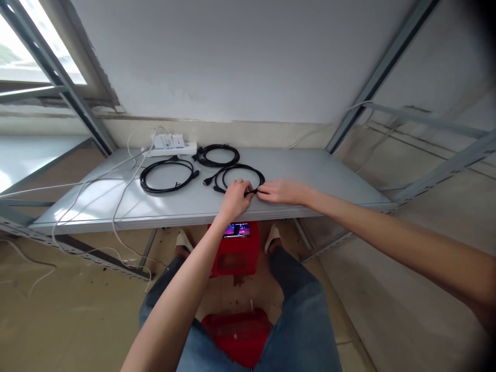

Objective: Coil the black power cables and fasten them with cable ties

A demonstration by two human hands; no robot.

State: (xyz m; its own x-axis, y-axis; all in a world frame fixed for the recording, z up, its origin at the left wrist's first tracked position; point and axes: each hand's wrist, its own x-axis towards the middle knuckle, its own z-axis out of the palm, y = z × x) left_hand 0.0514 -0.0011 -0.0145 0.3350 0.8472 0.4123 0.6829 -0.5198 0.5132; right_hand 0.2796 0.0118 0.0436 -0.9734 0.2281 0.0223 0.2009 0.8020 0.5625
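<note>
A coiled black cable (251, 166) with plug ends lies near the front edge of the grey shelf (294, 168). My left hand (236, 198) pinches the near side of this coil. Just to its right, my right hand (281, 191) has its fingertips closed on the same stretch of cable. What exactly lies between the fingertips is too small to make out. A second black cable coil (145, 181) rests to the left, with a small tie sticking up at its near side. Behind, a third black cable coil (237, 155) lies flat.
A white power strip (170, 151) with several adapters stands by the wall, and white cords (127, 181) trail left and over the shelf edge. Beneath the shelf, a red stool (236, 253) carries a lit phone (237, 230). Metal posts (382, 72) flank the shelf.
</note>
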